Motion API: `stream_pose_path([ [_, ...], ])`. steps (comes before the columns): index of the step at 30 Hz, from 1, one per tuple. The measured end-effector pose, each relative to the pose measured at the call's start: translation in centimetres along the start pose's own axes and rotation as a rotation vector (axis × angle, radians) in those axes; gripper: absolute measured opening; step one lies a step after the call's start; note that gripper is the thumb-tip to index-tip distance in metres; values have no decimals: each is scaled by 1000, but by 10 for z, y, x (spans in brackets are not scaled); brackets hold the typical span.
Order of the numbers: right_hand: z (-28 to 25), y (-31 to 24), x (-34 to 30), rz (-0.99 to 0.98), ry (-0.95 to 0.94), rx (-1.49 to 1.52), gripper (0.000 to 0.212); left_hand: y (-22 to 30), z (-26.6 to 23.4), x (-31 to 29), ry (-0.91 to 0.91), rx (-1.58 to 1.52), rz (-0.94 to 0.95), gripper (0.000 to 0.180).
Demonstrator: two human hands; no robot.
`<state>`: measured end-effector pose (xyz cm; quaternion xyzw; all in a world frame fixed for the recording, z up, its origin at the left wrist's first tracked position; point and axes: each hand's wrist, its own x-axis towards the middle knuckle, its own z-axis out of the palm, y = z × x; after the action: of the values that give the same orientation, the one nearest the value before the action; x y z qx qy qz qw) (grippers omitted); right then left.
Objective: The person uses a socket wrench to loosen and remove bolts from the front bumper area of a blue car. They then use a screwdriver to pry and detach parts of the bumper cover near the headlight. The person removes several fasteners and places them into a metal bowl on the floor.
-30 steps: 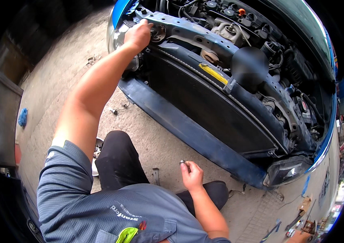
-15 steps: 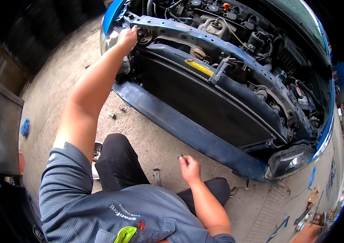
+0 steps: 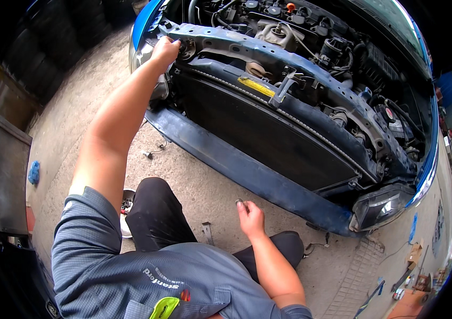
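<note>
A blue car with its bumper cover off fills the upper right. My left arm reaches to its left front corner, where my left hand [image 3: 166, 51] is closed at the end of the metal radiator support [image 3: 247, 45], beside the left headlight [image 3: 141, 55]. Whatever those fingers grip is hidden. Low in front of the car, over my bent knee, my right hand [image 3: 253, 220] pinches a small metal piece [image 3: 239, 201] between thumb and fingers; its exact kind is too small to tell. Below the dark radiator [image 3: 236, 122] runs a blue bumper beam [image 3: 226, 162].
By my left knee stands a white bowl [image 3: 125, 231] with small parts. A flat metal strip [image 3: 207, 233] and a wired connector [image 3: 149, 154] lie on the concrete. The right headlight [image 3: 382, 209] juts out near a wire grate [image 3: 351, 279]. Blue plastic [image 3: 34, 172] lies far left.
The view has shifted slightly, so the car sits a little left and higher. My left hand stays at the same corner, its thumb lowered. My right hand still pinches the small metal piece.
</note>
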<state>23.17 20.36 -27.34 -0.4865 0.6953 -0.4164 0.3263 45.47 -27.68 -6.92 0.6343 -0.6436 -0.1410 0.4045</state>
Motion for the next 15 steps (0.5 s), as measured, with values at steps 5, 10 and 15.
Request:
stream_pose_path([
  [5,3,1,3,14,35,12,34,-5,-1,12,-103,-42,-99,42],
  [10,4,5,3,26,28,-3,36,6,-3,4,-79,-59,-93,42],
  [15,3,9,5,43,22,-16,36,11,4,0,-69,-136,-138,43],
])
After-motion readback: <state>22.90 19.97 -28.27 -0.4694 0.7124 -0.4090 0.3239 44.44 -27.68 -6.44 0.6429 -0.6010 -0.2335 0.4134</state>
